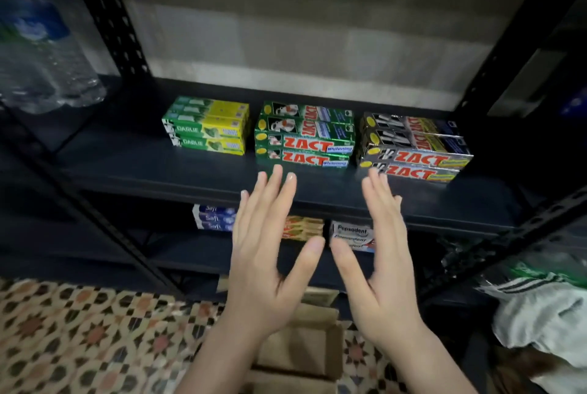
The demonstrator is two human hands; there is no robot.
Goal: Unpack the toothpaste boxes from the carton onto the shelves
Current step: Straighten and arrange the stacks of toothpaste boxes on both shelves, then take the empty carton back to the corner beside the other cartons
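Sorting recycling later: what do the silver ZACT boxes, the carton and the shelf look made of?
Silver ZACT boxes: probably foil-coated card, mirror-like glints. Carton: plain brown matte cardboard, folded flaps. Shelf: likely dark painted metal, judging by its punched uprights.

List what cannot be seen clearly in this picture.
- Head view: the carton interior is mostly hidden by the left hand and right hand.
- The orange boxes on the lower shelf: brand hidden by the left hand.
- The water bottles: label blurred.
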